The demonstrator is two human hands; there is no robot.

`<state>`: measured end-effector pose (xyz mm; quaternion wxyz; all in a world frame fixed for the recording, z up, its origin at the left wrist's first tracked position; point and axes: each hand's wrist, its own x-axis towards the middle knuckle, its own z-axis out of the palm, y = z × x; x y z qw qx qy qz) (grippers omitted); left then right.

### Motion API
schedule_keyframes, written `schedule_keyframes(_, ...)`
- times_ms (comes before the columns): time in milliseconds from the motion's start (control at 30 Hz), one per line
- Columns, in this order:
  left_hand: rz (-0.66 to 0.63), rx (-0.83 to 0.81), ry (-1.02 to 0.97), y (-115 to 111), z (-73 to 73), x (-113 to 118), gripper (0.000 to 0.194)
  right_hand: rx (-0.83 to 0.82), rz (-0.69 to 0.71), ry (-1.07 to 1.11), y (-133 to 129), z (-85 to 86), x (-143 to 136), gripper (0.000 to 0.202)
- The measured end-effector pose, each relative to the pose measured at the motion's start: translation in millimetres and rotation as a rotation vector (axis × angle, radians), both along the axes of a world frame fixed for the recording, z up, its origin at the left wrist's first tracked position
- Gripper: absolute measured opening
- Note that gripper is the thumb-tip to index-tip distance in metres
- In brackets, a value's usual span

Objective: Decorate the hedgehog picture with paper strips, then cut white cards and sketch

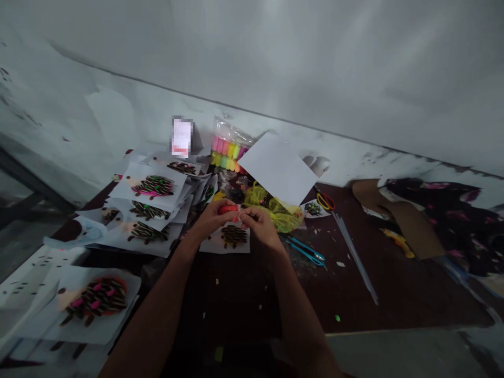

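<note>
Over the middle of the dark table, my left hand (pixel 212 216) is closed around a small red-orange clay packet (pixel 229 209). My right hand (pixel 258 222) pinches the clear wrapping at the packet's right end. Just below both hands lies a white card with a hedgehog picture (pixel 234 236), its upper part covered by my fingers. A yellow net-like bag (pixel 285 218) sits right behind my right hand.
Stacked hedgehog cards (pixel 153 185) fill the left side. At the back are a bag of coloured clay (pixel 228 147), a white sheet (pixel 279 168) and a blurred-out upright phone-like rectangle (pixel 181 136). Rightward lie blue scissors (pixel 307 251), thin clear sticks (pixel 356 257) and a yellow cutter (pixel 398 242).
</note>
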<state>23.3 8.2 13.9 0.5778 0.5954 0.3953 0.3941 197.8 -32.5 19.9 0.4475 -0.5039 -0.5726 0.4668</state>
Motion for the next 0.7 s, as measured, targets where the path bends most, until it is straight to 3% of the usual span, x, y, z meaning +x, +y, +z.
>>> schedule_keyframes(167,-0.02,0.002,-0.019,-0.4,1.6,0.4,0.036,0.014,-0.042,0.008,1.6,-4.8,-4.0,0.025)
schedule_keyframes(500,-0.045,-0.039,-0.049,-2.4,4.3,-1.8,0.031,0.044,-0.01,-0.038,-1.1,0.0,-3.6,0.039)
schedule_keyframes(700,-0.008,-0.061,-0.069,-4.0,2.7,1.0,0.035,0.058,-0.02,-0.028,-1.1,0.2,-1.9,0.031)
